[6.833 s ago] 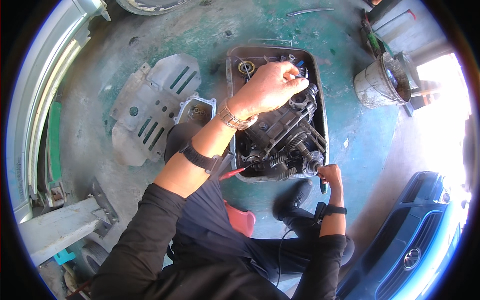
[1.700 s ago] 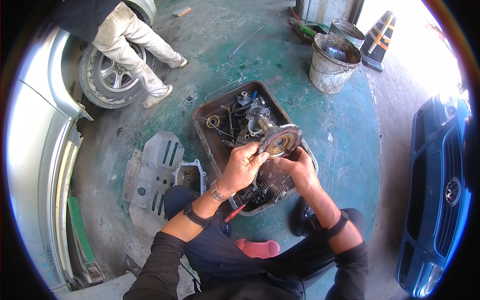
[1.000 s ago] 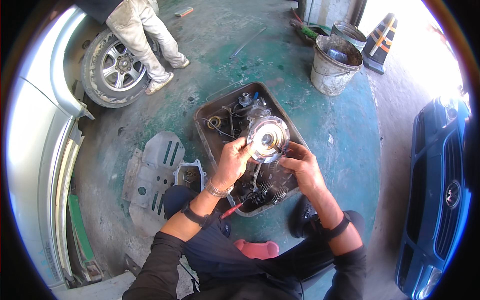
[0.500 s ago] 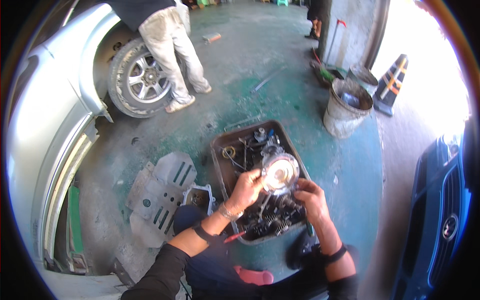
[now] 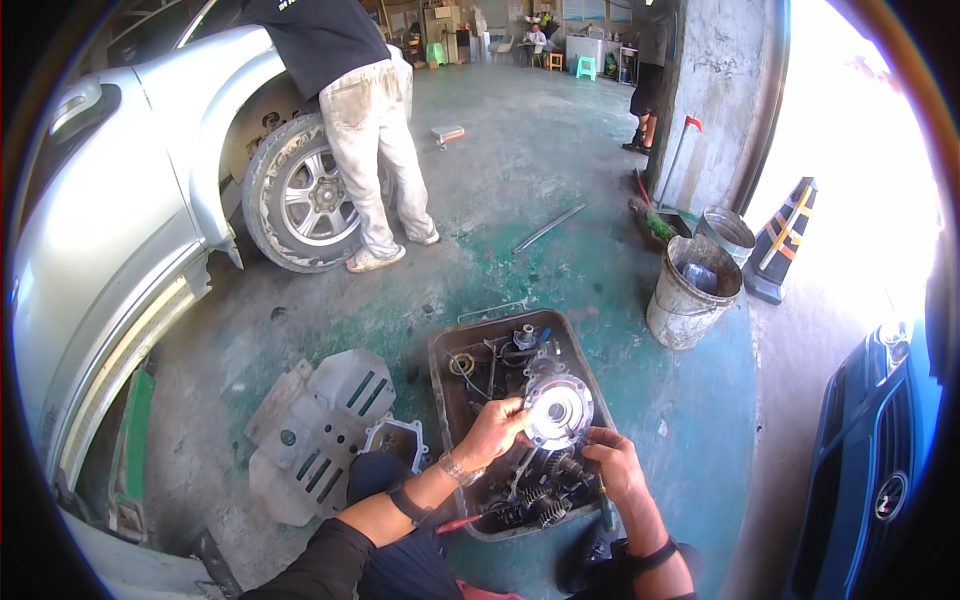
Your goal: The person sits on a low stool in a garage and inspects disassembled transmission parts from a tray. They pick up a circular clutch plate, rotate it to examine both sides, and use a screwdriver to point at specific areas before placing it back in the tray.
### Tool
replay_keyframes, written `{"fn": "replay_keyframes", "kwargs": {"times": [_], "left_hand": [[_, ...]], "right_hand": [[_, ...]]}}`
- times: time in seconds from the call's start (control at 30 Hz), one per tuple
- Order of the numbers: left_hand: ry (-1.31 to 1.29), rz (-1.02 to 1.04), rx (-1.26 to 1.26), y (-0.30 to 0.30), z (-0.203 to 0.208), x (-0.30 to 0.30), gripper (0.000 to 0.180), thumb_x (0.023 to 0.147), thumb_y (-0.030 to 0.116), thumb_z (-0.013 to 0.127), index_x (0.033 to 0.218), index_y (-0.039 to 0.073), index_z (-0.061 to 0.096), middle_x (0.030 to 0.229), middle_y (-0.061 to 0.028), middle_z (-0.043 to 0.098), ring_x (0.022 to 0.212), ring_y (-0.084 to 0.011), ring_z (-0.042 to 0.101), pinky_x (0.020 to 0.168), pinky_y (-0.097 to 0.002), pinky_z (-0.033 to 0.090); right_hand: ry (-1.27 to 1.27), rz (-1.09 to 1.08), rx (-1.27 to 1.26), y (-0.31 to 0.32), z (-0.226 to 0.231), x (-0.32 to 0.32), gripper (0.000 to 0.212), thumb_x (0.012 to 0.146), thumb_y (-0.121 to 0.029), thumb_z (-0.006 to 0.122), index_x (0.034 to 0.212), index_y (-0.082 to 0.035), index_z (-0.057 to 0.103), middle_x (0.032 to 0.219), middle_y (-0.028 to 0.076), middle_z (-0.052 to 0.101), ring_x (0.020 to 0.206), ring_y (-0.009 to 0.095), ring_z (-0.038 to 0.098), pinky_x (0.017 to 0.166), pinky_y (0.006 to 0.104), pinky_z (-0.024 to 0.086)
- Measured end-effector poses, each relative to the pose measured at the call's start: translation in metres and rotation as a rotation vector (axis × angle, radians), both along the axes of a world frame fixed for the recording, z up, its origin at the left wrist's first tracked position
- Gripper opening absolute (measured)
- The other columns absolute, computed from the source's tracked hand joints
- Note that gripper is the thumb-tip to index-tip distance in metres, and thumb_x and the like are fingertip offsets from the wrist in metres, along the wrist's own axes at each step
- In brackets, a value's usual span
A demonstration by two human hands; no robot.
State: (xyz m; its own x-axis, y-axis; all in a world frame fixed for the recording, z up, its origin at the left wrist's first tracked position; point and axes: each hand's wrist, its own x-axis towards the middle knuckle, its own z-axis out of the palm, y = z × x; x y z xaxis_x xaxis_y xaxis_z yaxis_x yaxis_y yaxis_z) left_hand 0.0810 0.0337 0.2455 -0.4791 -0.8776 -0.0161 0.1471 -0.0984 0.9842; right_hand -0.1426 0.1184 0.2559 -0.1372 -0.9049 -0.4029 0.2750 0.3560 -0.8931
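Both my hands hold a round metal housing [image 5: 559,412] with a stepped bore, over a brown tray of parts. My left hand [image 5: 492,436] is closed on its left rim, thumb and fingers against the edge. At the lower right edge, my right hand [image 5: 616,464] pinches it with bent fingers. Beneath it, the tray [image 5: 437,375] bears dark greasy gears and shafts [image 5: 548,495], a yellowish ring [image 5: 461,364] and several smaller metal parts. A red-handled tool [image 5: 458,524] lies across the tray's near left edge.
Left of the tray lie a slotted metal plate [image 5: 322,435] and an open cast housing [image 5: 397,440]. A person [image 5: 375,150] stands by a silver vehicle's wheel [image 5: 305,200]. Buckets [image 5: 690,295], a traffic cone [image 5: 785,240] and a blue car [image 5: 870,460] are on the right.
My view has tilted up, so the floor and tray sit lower in the picture and more of the far room shows. Both hands still hold the round housing, whose face looks slightly turned.
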Motion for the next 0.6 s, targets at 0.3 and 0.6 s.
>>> {"fn": "replay_keyframes", "kwargs": {"times": [0.3, 0.6], "left_hand": [[0.042, -0.013, 0.149, -0.004, 0.004, 0.007, 0.026, 0.100, 0.018, 0.058, 0.113, -0.002, 0.068, 0.098, -0.0077, 0.072, 0.083, -0.0141, 0.070, 0.065, -0.0307, 0.062], [0.156, -0.025, 0.263, -0.005, 0.011, 0.006, 0.027, 0.100, 0.022, 0.059, 0.109, -0.001, 0.068, 0.096, -0.0104, 0.073, 0.079, -0.0152, 0.071, 0.061, -0.0301, 0.060]], "right_hand": [[-0.056, -0.031, -0.031, 0.001, 0.002, 0.002, 0.031, 0.084, -0.003, 0.065, 0.113, 0.006, 0.063, 0.084, 0.005, 0.065, 0.071, 0.013, 0.060, 0.066, 0.0254, 0.048], [-0.045, 0.008, -0.050, 0.001, 0.007, 0.002, 0.033, 0.086, -0.006, 0.062, 0.116, 0.008, 0.064, 0.089, 0.006, 0.066, 0.075, 0.012, 0.058, 0.072, 0.0265, 0.048]]}}
